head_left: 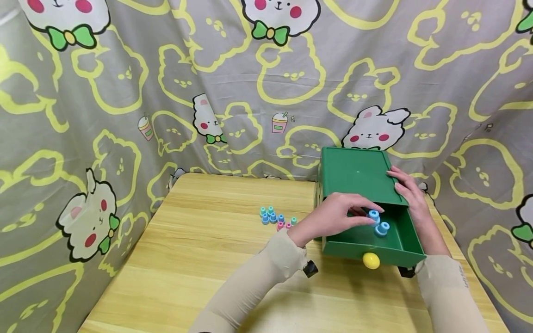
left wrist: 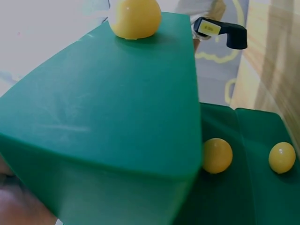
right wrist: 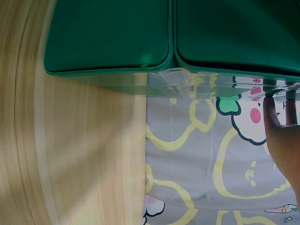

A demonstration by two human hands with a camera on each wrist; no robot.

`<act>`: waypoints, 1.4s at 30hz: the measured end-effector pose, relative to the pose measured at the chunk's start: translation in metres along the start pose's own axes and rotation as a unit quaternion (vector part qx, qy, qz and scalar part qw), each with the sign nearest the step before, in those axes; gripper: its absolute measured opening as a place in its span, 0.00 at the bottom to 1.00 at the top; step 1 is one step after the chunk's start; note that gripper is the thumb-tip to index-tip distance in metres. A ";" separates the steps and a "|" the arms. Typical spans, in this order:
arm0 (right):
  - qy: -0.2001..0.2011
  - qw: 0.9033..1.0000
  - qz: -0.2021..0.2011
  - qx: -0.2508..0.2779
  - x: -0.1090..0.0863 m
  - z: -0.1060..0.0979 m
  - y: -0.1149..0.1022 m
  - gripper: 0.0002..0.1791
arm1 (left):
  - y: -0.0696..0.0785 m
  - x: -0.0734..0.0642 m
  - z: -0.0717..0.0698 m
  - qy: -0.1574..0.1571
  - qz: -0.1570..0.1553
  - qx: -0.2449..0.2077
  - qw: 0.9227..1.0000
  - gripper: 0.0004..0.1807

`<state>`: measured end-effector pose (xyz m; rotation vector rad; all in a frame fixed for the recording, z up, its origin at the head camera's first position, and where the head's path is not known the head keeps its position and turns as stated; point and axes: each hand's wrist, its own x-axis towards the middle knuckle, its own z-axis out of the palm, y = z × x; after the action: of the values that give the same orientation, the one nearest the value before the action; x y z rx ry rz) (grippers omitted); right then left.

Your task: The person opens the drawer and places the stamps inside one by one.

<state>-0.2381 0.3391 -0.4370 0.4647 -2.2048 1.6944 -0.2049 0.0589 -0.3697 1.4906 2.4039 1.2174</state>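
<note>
Over the pulled-out top drawer (head_left: pixel 374 249) of a green drawer box (head_left: pixel 358 171), my left hand (head_left: pixel 333 215) pinches a light-blue peg-like piece (head_left: pixel 374 215) between thumb and fingers. A second light-blue piece (head_left: pixel 381 229) stands in the drawer, close beside it. My right hand (head_left: pixel 410 192) rests along the box's right side, fingertips at the top edge. In the right wrist view the fingers of the right hand (right wrist: pixel 283 136) touch the glossy side wall. The drawer front (left wrist: pixel 108 103) hides most of the left hand in the left wrist view.
Several small pegs (head_left: pixel 272 218) in blue, teal and pink stand on the wooden table (head_left: pixel 200 231) left of the box. A yellow knob (head_left: pixel 371 261) sticks out from the drawer front. Lower drawers carry yellow knobs (left wrist: pixel 217 155) too. A patterned curtain (head_left: pixel 233 83) hangs behind the table.
</note>
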 end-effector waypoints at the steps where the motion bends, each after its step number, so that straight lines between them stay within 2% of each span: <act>1: -0.001 1.000 0.001 -0.001 0.000 0.000 0.000 0.23 | 0.001 0.001 0.000 -0.005 -0.005 0.006 1.000 0.18; 7: -0.002 1.000 0.001 -0.005 -0.002 0.000 0.000 0.24 | 0.003 0.006 0.001 -0.033 -0.028 0.047 0.998 0.17; 17: -0.002 1.000 0.006 -0.013 -0.002 0.000 -0.001 0.24 | 0.005 0.010 0.005 -0.040 -0.061 0.100 0.992 0.18; 29: 0.001 1.000 0.010 0.001 -0.001 0.000 0.000 0.24 | 0.005 0.018 0.005 -0.067 -0.081 0.176 0.979 0.17; 34: 0.003 1.000 0.010 0.004 -0.001 0.000 0.000 0.24 | 0.005 0.021 0.004 -0.082 -0.082 0.193 0.974 0.17; 42: 0.005 1.000 0.001 0.001 -0.001 0.000 0.001 0.23 | 0.003 0.026 0.005 -0.110 -0.106 0.205 0.967 0.18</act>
<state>-0.2375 0.3390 -0.4381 0.4530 -2.1974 1.6962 -0.2139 0.0831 -0.3623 1.3172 2.6764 0.5016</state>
